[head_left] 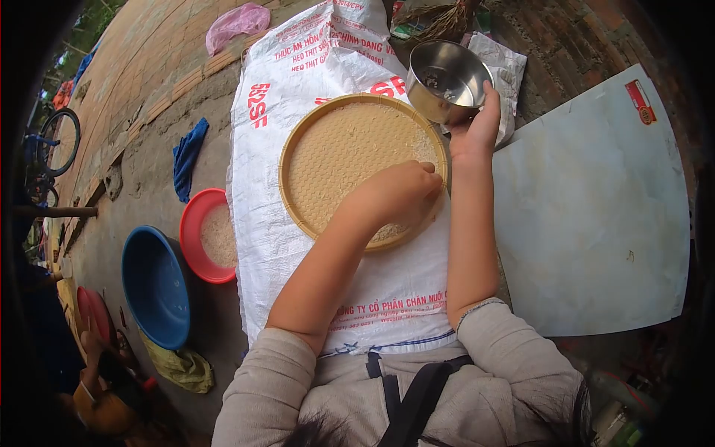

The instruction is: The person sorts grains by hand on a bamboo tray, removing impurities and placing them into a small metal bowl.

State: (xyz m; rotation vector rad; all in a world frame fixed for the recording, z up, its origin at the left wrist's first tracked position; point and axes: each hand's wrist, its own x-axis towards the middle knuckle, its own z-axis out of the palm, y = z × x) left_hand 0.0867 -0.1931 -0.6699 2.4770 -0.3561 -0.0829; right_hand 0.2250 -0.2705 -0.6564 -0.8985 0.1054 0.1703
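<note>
A round woven tray [350,141] lies on a white printed sack [257,186]. Pale rice grains [424,147] are gathered along its right and near edges, with others scattered over the weave. My left hand [398,192] is over the tray's right part, fingers curled together and pointing down; what they hold, if anything, is hidden. Beyond the tray's far right rim, my right hand [477,132] grips a shiny metal bowl [436,100] by its side, thumb at the rim. The bowl is tilted toward me, and a few small grains show at its bottom.
Left of the sack stand a red basin [195,257] holding pale grain and a blue basin [153,287]. A blue cloth [189,158] and a pink plastic bag [237,27] lie on the ground. A large white board [596,208] is at right. Another person's arm [91,361] shows lower left.
</note>
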